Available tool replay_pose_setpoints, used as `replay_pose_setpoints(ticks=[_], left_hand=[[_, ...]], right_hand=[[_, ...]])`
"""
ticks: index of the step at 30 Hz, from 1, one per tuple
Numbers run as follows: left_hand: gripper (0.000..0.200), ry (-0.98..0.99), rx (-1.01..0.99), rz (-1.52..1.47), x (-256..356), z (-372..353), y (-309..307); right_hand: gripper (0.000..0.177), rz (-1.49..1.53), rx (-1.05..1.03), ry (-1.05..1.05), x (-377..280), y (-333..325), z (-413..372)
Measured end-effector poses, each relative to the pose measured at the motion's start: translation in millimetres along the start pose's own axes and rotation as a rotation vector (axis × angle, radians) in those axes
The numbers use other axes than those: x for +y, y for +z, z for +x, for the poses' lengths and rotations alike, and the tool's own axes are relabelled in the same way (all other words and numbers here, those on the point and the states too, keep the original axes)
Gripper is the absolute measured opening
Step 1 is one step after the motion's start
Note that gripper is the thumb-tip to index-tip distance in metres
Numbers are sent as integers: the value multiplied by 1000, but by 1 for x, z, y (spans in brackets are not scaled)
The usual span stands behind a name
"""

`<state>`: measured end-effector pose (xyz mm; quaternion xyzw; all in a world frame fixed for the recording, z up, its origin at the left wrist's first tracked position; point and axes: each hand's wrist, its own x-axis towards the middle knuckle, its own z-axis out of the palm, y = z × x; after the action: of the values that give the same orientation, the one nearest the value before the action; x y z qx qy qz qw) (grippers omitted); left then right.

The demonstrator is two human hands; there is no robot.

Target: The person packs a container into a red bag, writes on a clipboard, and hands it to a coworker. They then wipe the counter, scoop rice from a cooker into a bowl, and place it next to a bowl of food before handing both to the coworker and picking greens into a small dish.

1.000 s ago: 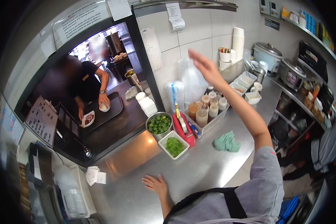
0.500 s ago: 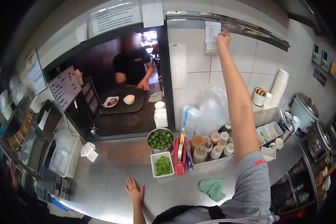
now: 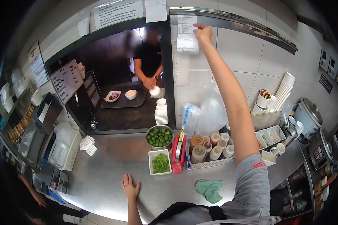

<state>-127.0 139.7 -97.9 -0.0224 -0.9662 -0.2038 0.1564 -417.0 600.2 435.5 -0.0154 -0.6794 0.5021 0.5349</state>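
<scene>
My right hand (image 3: 203,33) is raised to the metal rail (image 3: 236,24) on the tiled wall, its fingers pinched on the edge of a printed paper slip (image 3: 186,26). The slip hangs down from the rail, its lower end curling. On the steel counter (image 3: 105,180) my left hand (image 3: 131,186) lies flat with fingers spread, holding nothing. Closest to it are a white tub of chopped greens (image 3: 161,164) and a steel pot of small green limes (image 3: 159,137). A green cloth (image 3: 209,190) lies crumpled to the right.
A basket of squeeze bottles (image 3: 215,152) and a red tape dispenser (image 3: 179,154) stand along the wall. Through the pass window a co-worker (image 3: 148,62) handles something white beside a dark tray (image 3: 124,100) with two bowls. Another person's arm (image 3: 32,191) shows at lower left.
My right hand has moved left along the rail with the slip. The co-worker has shifted right and now has a white item in hand. My left hand stays flat on the counter.
</scene>
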Motion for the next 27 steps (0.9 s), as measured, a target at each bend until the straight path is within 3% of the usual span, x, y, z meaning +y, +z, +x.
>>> replay_pose_setpoints(ticks=[7,11,14,17,19,20,21,22,23,24,25,27], left_hand=[[73,7,5,-3,-3,1,3],[69,37,24,-22,-2,1,1],[61,50,34,-55,-6,-3,3],[46,28,70,-179,-18,-5,10],[33,-21,90,-361,-29,5,15],[25,-48,53,-373,-29,19,14],[18,-76,15,-386,-24,39,10],[12,134,189,-502,-2,66,0],[10,246,217,-418,31,93,-22],[9,340,289,-402,55,121,-26],[8,403,317,-395,80,152,-29],[7,569,397,-356,127,210,-28]], right_hand=[[35,-100,17,-33,-8,7,11],[38,-408,-142,-458,29,-9,18],[31,-399,-589,-383,-15,-50,-50],[25,-485,-913,-543,-44,-92,-130],[32,-525,-1212,-482,-64,-128,-201],[27,-426,-1331,-563,-50,-146,-231],[29,-562,-1540,-195,-72,-163,-272],[36,-473,-1681,-238,-64,-181,-304],[38,-357,-1819,-265,-70,-197,-332],[38,-354,-1891,-87,-66,-212,-360],[39,-349,-1960,96,-55,-227,-388],[40,-364,-1819,215,-27,-256,-444]])
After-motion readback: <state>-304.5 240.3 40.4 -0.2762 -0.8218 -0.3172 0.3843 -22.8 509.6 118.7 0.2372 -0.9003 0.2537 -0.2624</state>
